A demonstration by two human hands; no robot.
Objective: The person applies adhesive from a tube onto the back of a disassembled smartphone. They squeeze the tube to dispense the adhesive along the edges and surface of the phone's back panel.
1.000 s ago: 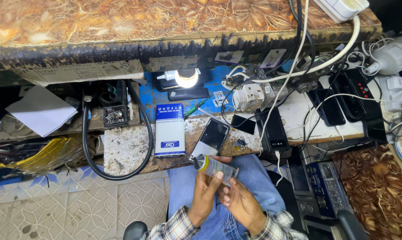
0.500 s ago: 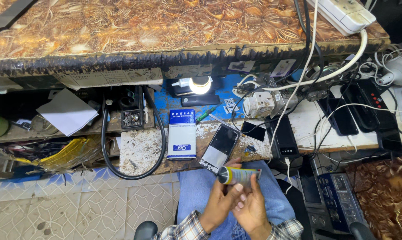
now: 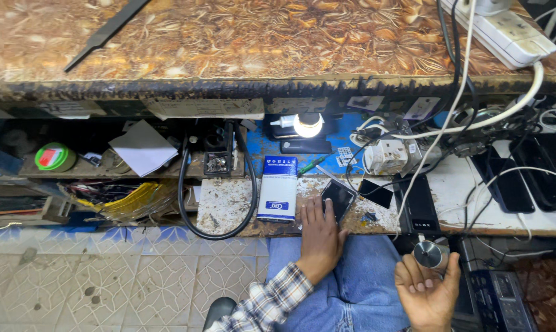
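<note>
My left hand (image 3: 320,237) lies flat on the worn edge of the low workbench (image 3: 229,203), its fingertips touching a dark phone (image 3: 337,198). A blue and white box (image 3: 277,188) stands just left of that hand. My right hand (image 3: 426,286) is held over my lap to the right, fingers curled around a small round metal can (image 3: 430,253) seen end-on. My jeans (image 3: 352,289) and a plaid sleeve (image 3: 266,304) fill the bottom middle.
A lit lamp (image 3: 307,125) shines at the back of the bench. A black cable loop (image 3: 216,184) lies to the left. Another dark phone (image 3: 376,193), a white adapter (image 3: 385,157), tangled wires and a power strip (image 3: 505,34) crowd the right. A patterned counter (image 3: 229,43) spans above.
Both hands held the small can together over my lap. Now my left hand has gone forward onto the bench by the phone, and my right hand has carried the can to the right.
</note>
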